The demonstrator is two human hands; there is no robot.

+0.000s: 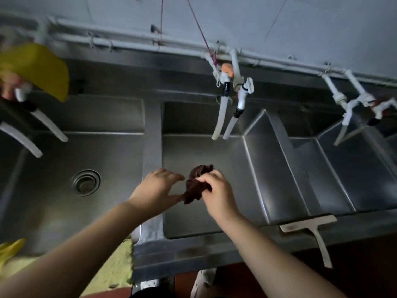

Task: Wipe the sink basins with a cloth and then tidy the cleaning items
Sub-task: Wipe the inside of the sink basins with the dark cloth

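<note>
A dark brown cloth (196, 186) is bunched up above the middle steel basin (225, 160). My right hand (217, 193) grips its right side with closed fingers. My left hand (156, 189) is beside it, fingers spread, and its thumb touches the cloth's lower corner. The left basin (64, 211) has a round drain (86, 183). A third basin (354, 168) lies to the right. A white squeegee (311, 230) rests on the front rim at the right. A yellow-green cloth (120, 265) lies on the front rim at the left.
White taps with hoses (227, 106) hang over the middle basin, and more taps (363, 104) over the right one. At the far left, another person's hand (8, 87) holds a tap beside a yellow object (43, 69). Pipes (129, 43) run along the wall.
</note>
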